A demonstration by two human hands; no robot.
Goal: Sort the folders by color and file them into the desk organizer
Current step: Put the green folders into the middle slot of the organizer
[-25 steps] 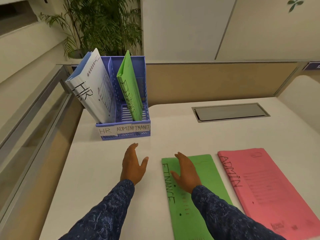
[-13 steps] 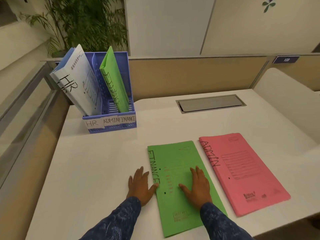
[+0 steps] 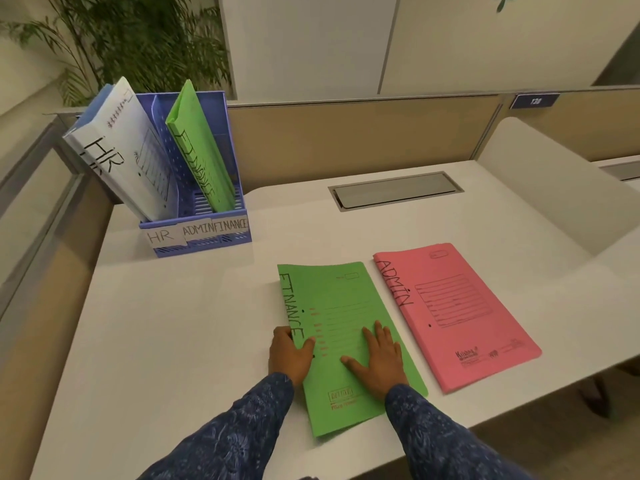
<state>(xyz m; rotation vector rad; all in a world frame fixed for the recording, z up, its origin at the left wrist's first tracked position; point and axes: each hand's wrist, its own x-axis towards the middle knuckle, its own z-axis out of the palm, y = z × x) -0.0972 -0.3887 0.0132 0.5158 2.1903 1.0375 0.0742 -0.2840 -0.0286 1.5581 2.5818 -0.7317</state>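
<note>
White desk (image 3: 173,341), rounded far corner, front edge running diagonally at lower right. Tan partition (image 3: 346,133) along the back, potted plant (image 3: 138,39) behind it at left.

Pink folder (image 3: 485,323) flat on the desk at right, "ADMIN" handwritten down its left edge; small print at the near end is too blurred to read. Its near corners lie close to the desk's front edge.

Flat green folder (image 3: 346,296) just beside the pink one, on its left, with a narrow gap between them, "FINANCE" down its left edge (red print at the bottom unreadable). Its left edge looks slightly raised.

Blue desk organizer (image 3: 204,237) at the far left corner, well apart from the flat folders, with a stretch of desk top between. Front labels read "HR", "ADMIN", "FINANCE".

White folder (image 3: 124,157) marked "HR" leans left in the left slot. Standing green folder (image 3: 201,157) marked "FINANCE" leans left in the right slot.

Grey cable hatch (image 3: 394,190) set in the desk near the back.

Right hand (image 3: 381,355) lies flat on the flat green folder, fingers straight and slightly spread. Left hand (image 3: 289,355) grips that folder's left edge, thumb on top, fingers tucked at the edge.

Number plate (image 3: 535,101) on the partition reads "130".
</note>
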